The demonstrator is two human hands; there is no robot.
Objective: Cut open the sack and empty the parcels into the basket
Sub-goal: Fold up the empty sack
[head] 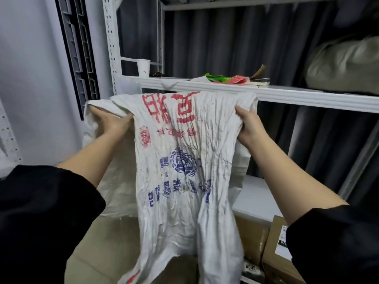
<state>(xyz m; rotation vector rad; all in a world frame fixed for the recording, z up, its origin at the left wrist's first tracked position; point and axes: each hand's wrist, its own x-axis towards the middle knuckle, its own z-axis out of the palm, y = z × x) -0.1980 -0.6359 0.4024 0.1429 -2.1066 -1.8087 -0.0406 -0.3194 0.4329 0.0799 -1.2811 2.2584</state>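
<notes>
So both sleeves are up front, arms stretched out; the left hand point(111, 121) grips one upper corner of the sack point(184, 165), the right hand point(249, 126) bunches the other, fingers curled into the cloth; the sack hangs upside down, limp and flat, looks pretty much emptied; I'd give it a good shake, keeping the mouth low over the boxes point(274, 247) below; basket's not in view; behind sits the shelf point(307, 95) with a paper cup point(143, 67).
</notes>
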